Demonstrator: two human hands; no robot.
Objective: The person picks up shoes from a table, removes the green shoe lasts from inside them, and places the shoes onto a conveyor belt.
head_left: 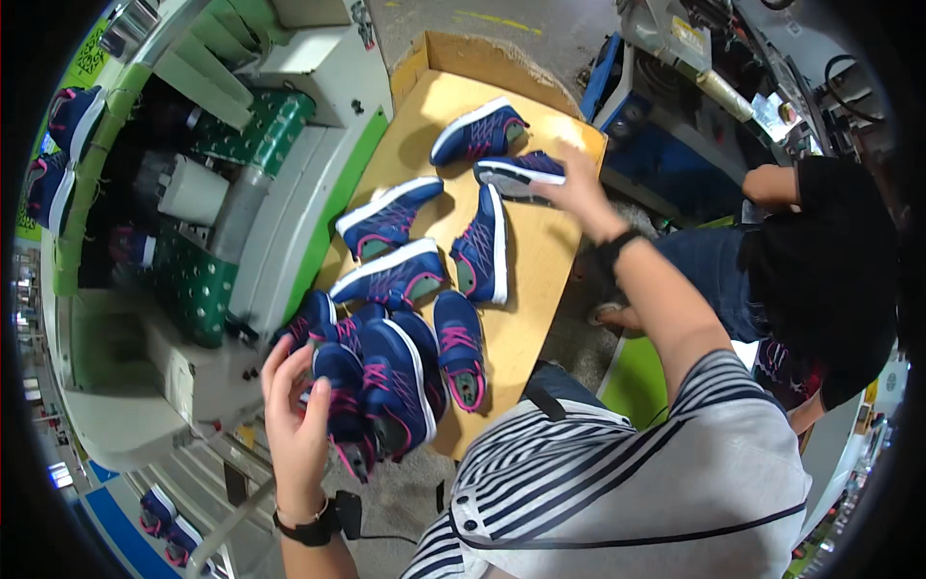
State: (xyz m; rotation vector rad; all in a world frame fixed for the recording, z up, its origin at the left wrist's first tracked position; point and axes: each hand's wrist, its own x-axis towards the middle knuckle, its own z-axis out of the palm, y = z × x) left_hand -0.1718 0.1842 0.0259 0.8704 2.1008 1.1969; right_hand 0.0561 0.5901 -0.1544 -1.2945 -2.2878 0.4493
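My right hand (583,193) is at the far right of a wooden tabletop (536,251). It grips the end of a navy sneaker (521,174) tipped on its side, thumb by the white sole; the fingers are blurred. My left hand (297,415) is raised beside a cluster of navy sneakers with pink laces, fingers apart and thumb against or close to the nearest sneaker (340,386). Another sneaker (397,386) stands to its right, and one more (459,347) lies upright beyond that. Several sneakers lie on their sides farther up, including one (477,130) at the far end.
A pale machine (289,212) with green patterned rollers (275,121) borders the table on the left. More sneakers (72,121) rest on a rack at the far left, others (169,526) at lower left. A person in black (820,280) is close on the right, beside equipment.
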